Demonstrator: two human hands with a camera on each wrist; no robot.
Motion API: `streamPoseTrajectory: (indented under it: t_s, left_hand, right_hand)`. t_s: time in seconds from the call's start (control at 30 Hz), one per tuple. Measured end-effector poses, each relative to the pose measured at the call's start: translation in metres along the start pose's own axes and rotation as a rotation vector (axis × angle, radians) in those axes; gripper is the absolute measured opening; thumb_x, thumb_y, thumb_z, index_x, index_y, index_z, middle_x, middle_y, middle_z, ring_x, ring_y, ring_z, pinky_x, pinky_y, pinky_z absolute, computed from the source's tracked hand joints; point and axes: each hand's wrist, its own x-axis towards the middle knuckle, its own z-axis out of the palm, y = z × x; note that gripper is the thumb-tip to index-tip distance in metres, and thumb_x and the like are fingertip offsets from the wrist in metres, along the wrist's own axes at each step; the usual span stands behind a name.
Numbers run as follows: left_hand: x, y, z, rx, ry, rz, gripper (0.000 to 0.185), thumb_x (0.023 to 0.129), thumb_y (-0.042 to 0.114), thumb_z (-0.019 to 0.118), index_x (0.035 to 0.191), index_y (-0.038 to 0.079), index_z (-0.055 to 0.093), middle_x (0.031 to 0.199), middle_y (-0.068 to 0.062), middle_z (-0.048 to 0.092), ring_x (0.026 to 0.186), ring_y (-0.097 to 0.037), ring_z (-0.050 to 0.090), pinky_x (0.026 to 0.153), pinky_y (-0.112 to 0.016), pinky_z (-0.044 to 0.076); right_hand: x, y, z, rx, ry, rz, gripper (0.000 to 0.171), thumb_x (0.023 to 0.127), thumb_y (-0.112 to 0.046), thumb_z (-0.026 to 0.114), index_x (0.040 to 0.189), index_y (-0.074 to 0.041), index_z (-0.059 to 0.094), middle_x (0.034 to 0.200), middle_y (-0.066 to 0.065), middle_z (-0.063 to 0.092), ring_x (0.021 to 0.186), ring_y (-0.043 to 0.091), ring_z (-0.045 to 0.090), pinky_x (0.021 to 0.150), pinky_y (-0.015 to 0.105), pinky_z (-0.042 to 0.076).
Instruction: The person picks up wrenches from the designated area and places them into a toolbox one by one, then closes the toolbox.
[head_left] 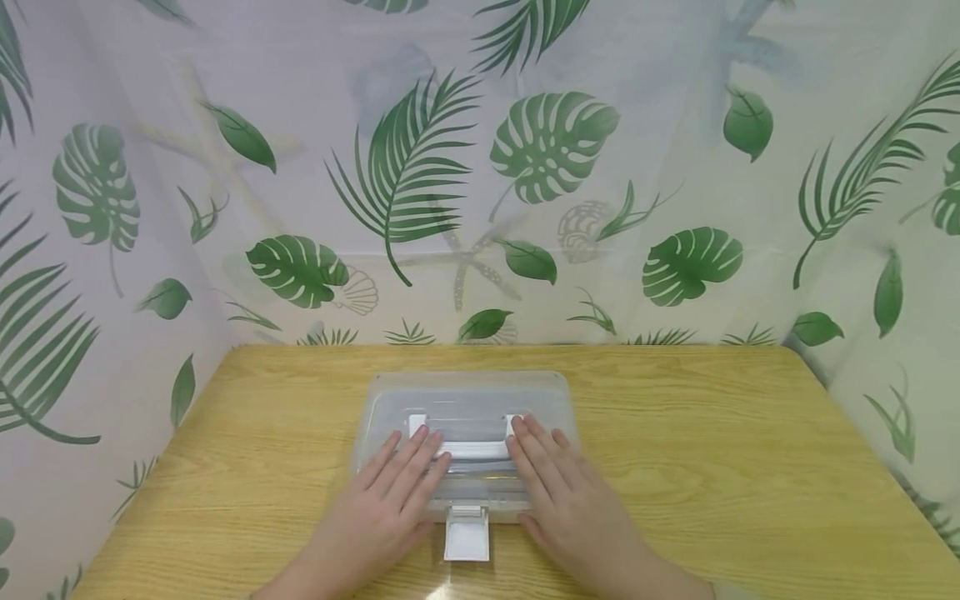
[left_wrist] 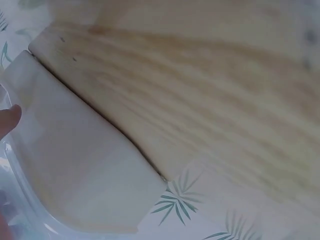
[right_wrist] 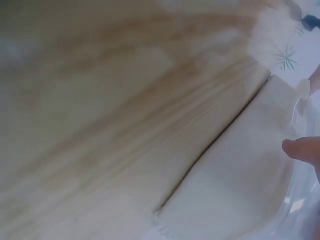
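Note:
A clear plastic box (head_left: 465, 400) with a lid and a white handle (head_left: 468, 448) lies in the middle of the wooden table (head_left: 712, 467). My left hand (head_left: 397, 492) lies flat on the lid's left half with straight fingers. My right hand (head_left: 558, 487) lies flat on the right half the same way. A white latch (head_left: 467, 533) hangs open at the box's front edge, between my wrists. The left wrist view shows the box's side (left_wrist: 75, 170) and one fingertip (left_wrist: 9, 120). In the right wrist view a fingertip (right_wrist: 302, 150) rests on the box (right_wrist: 235, 185).
A leaf-patterned curtain (head_left: 480, 167) encloses the table at the back and on both sides. Bare wood lies to the left and right of the box.

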Motion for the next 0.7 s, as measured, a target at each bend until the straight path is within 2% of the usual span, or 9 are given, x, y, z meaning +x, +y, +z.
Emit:
streamPoseTrajectory:
  t_s: [0.1, 0.23, 0.4, 0.6, 0.7]
  left_hand:
    - [0.001, 0.002, 0.001, 0.023, -0.02, 0.006, 0.109, 0.072, 0.059, 0.09, 0.153, -0.002, 0.049, 0.161, -0.022, 0.05, 0.148, -0.036, 0.052, 0.138, -0.048, 0.016]
    - [0.002, 0.006, 0.002, 0.014, -0.024, -0.004, 0.111, 0.073, 0.065, 0.086, 0.154, -0.002, 0.049, 0.162, -0.023, 0.049, 0.149, -0.036, 0.051, 0.138, -0.048, 0.017]
    - [0.003, 0.009, 0.003, -0.021, -0.011, -0.022, 0.111, 0.076, 0.066, 0.083, 0.154, -0.004, 0.048, 0.163, -0.023, 0.048, 0.149, -0.037, 0.051, 0.139, -0.047, 0.015]
    - [0.003, 0.01, 0.003, -0.052, -0.032, -0.026, 0.128, 0.063, 0.071, 0.089, 0.156, -0.005, 0.044, 0.164, -0.024, 0.046, 0.15, -0.038, 0.049, 0.14, -0.046, 0.006]
    - [0.003, 0.01, 0.003, -0.057, -0.043, -0.028, 0.132, 0.061, 0.073, 0.089, 0.157, -0.005, 0.043, 0.164, -0.024, 0.045, 0.15, -0.038, 0.048, 0.14, -0.046, 0.004]
  right_hand:
    - [0.002, -0.004, 0.0, -0.072, -0.029, -0.039, 0.099, 0.074, -0.034, 0.082, 0.153, 0.011, 0.045, 0.16, 0.026, 0.05, 0.144, 0.038, 0.054, 0.139, 0.04, 0.004]
    - [0.005, -0.01, 0.002, -0.116, -0.043, -0.07, 0.098, 0.076, -0.041, 0.079, 0.152, 0.01, 0.046, 0.16, 0.026, 0.05, 0.145, 0.036, 0.055, 0.139, 0.042, 0.005]
    - [0.009, -0.018, 0.006, -0.094, -0.042, -0.064, 0.106, 0.073, -0.051, 0.082, 0.152, 0.01, 0.047, 0.159, 0.026, 0.052, 0.145, 0.036, 0.055, 0.139, 0.041, 0.003]
    - [0.009, -0.021, 0.008, -0.086, -0.083, -0.046, 0.119, 0.069, -0.069, 0.082, 0.151, 0.009, 0.046, 0.157, 0.026, 0.054, 0.145, 0.037, 0.055, 0.139, 0.041, -0.001]
    - [0.009, -0.021, 0.008, -0.077, -0.106, -0.044, 0.129, 0.065, -0.078, 0.082, 0.153, 0.009, 0.044, 0.158, 0.026, 0.052, 0.146, 0.037, 0.053, 0.139, 0.041, -0.003]
